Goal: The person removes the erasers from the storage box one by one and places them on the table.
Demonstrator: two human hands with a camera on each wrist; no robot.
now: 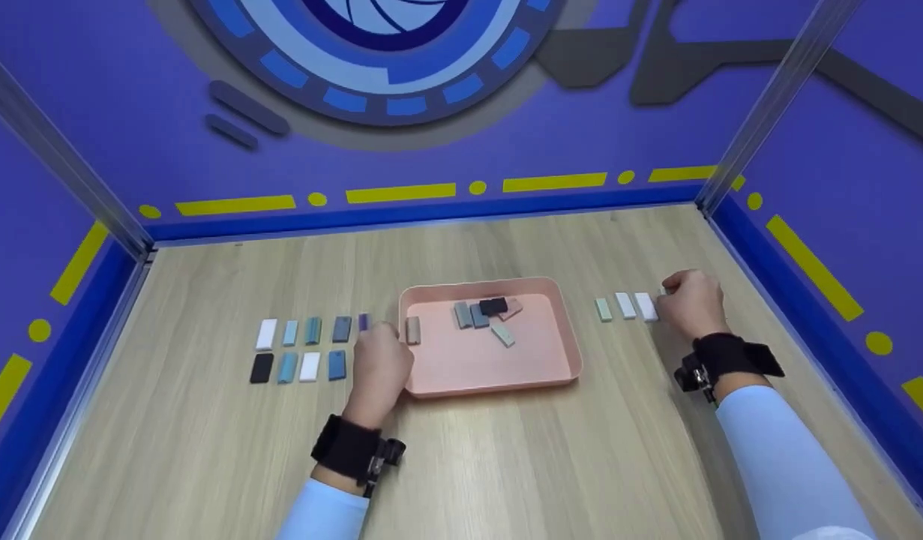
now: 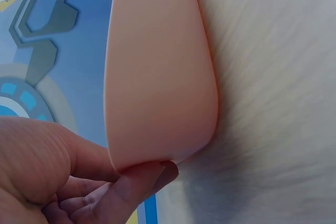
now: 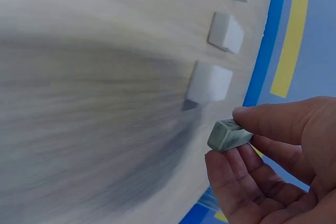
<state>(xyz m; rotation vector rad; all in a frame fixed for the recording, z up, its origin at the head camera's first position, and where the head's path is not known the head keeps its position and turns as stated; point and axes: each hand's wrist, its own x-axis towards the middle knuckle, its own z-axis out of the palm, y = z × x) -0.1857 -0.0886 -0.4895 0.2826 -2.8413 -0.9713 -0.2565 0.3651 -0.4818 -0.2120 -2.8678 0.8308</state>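
My left hand (image 1: 382, 361) is curled at the left wall of a pink tray (image 1: 491, 384). A purple block (image 1: 364, 321) shows right at its knuckles. In the left wrist view, the tray's corner (image 2: 157, 103) covers part of the fingers, and the thumb (image 2: 134, 190) lies against its edge; I cannot tell what the fingertips hold. My right hand (image 1: 692, 304) pinches a small pale green block (image 3: 229, 135) between thumb and fingers, beside a short row with a white block (image 1: 645, 307), another white block (image 1: 624, 305) and a pale green block (image 1: 603, 310).
Inside the tray lie several loose blocks, among them a black block (image 1: 493, 306), a pale green block (image 1: 502, 334) and a tan block (image 1: 413, 330). Two rows of blocks stand left of my left hand, including a white block (image 1: 266, 334) and a black block (image 1: 262, 368). Blue-purple panels enclose the table.
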